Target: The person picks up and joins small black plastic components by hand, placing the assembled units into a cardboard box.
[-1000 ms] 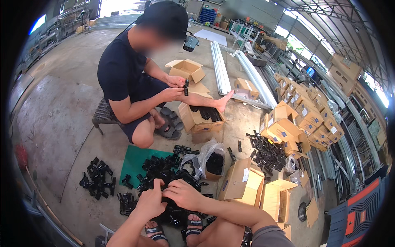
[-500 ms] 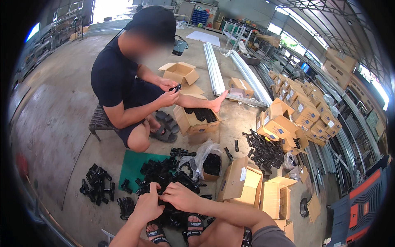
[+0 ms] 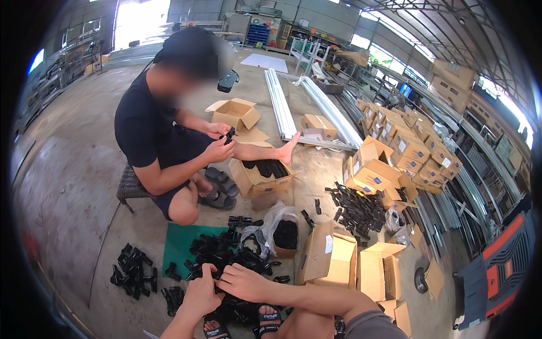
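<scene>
Close together, my left hand [image 3: 201, 294] and my right hand [image 3: 244, 282] meet over a heap of black plastic fittings [image 3: 214, 247]. The fingers of both are curled in and pressed together. Whatever sits between them is covered by the fingers and blends into the dark heap behind. Under part of the heap lies a green mat [image 3: 176, 242]. A smaller pile of black fittings [image 3: 134, 271] is on the floor to the left. Across from me, a seated person holds a small black fitting [image 3: 230, 135] in both hands.
Beyond the heap stands a bag-lined box of small black parts [image 3: 285, 234]. Open cartons [image 3: 328, 257] are at my right. Farther right lie loose black pieces [image 3: 357, 209] before stacked boxes [image 3: 415, 148]. An orange and black case [image 3: 497, 277] stands at the right edge.
The whole view has shifted slightly, so the far scene sits further left and higher. My hands stay together over the heap, their grip much the same. The other person still handles a fitting.
</scene>
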Tool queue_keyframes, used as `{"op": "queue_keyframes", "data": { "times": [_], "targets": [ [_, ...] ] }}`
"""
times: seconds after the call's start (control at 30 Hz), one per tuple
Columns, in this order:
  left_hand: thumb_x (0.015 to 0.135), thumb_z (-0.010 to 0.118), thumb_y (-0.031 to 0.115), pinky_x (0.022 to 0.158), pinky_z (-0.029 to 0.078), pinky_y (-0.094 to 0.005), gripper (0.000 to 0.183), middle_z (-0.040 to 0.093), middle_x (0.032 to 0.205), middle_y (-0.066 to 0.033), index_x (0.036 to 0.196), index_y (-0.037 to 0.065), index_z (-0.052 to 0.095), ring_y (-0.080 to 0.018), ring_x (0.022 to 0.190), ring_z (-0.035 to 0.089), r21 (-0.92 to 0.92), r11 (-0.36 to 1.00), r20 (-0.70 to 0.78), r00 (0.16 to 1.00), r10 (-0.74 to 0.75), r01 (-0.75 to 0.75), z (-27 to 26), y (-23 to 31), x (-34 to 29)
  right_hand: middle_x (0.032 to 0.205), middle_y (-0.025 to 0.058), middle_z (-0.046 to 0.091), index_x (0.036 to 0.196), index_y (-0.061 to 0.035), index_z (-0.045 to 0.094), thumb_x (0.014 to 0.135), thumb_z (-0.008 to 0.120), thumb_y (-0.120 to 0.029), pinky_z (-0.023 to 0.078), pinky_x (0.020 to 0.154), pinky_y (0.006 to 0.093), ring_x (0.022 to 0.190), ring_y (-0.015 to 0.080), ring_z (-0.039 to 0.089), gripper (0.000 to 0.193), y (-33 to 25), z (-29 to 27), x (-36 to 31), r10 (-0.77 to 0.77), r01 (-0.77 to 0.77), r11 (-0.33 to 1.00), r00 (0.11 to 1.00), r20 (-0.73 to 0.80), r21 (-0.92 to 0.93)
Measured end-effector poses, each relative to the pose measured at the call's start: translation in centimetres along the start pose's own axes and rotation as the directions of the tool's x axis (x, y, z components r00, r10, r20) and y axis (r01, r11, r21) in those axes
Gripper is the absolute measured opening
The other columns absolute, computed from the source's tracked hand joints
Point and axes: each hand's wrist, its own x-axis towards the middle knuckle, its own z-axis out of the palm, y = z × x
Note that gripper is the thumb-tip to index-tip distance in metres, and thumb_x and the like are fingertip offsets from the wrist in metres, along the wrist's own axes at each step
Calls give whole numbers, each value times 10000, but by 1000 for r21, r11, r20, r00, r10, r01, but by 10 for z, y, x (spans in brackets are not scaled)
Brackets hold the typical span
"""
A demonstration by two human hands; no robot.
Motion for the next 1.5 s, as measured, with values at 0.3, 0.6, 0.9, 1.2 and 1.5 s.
{"op": "queue_keyframes", "data": {
  "times": [0.3,0.6,0.9,1.2,1.5],
  "targets": [
    [715,777,103,741,534,-520,672,691,826,-208,1232,51,351,-450,834,683,-25,999,12,1000,22,-21,3,0,0,966,32,562,953,-102,647,843,659,-249,413,827,345,975,211,519,184,6,10,-1,100,-100,994,995,-14,40],
    [705,808,121,772,542,-471,559,703,879,-188,1124,59,444,-412,871,695,-89,996,-60,998,-18,13,-6,-1,-3,947,56,588,974,-104,677,903,689,-271,436,789,354,920,238,563,182,14,6,-3,233,-200,964,952,-197,175],
    [729,832,36,705,558,-278,385,693,825,-92,947,-1,516,-105,752,659,-392,920,-254,958,-132,23,-13,-4,-10,998,176,724,1010,-49,738,917,631,-283,538,849,448,963,372,681,273,134,54,-66,843,-780,447,532,87,439],
    [732,815,-4,588,428,-206,364,566,738,25,919,11,503,-17,678,470,-569,813,-159,954,-256,123,-25,1,-4,962,217,727,916,-23,733,843,615,-154,589,760,494,901,393,720,191,228,162,-125,722,-696,667,515,461,-266],
    [783,817,-6,751,550,-248,339,687,922,-55,1012,14,567,-81,872,630,-472,840,4,953,-302,268,-26,11,0,1033,171,718,1011,-51,712,826,676,-97,580,808,455,977,344,714,194,249,262,-145,837,-823,512,413,359,-247]
  ]
}}
